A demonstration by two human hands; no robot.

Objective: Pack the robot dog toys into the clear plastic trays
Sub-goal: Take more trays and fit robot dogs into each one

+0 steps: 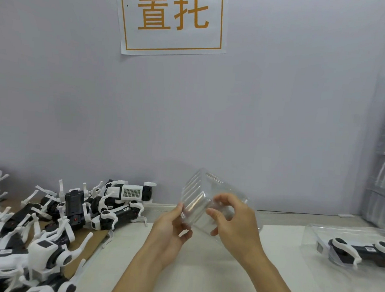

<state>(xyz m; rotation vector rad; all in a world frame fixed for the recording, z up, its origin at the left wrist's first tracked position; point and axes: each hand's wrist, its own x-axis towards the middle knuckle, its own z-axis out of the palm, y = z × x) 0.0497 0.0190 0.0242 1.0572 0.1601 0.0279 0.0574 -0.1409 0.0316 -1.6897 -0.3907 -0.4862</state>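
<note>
Both hands held 1 empty clear tray [203, 200] above the counter [202, 270] middle: left hand [170, 230] gripped its left edge, right hand [234, 223] pinched the right. Toy dogs [54, 218] lay piled at the left edge. Judgement: set the tray down cavity-up before fetching a dog.

A pale grey wall [279, 106] is rising behind the white surface [202, 270], bearing a paper sign [173, 20] with orange characters.

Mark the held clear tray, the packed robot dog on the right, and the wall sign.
held clear tray [197, 195]: head view, on its ribbed side wall.
packed robot dog [361, 249]: head view, on its black body.
wall sign [170, 43]: head view, on white paper below the characters.
</note>
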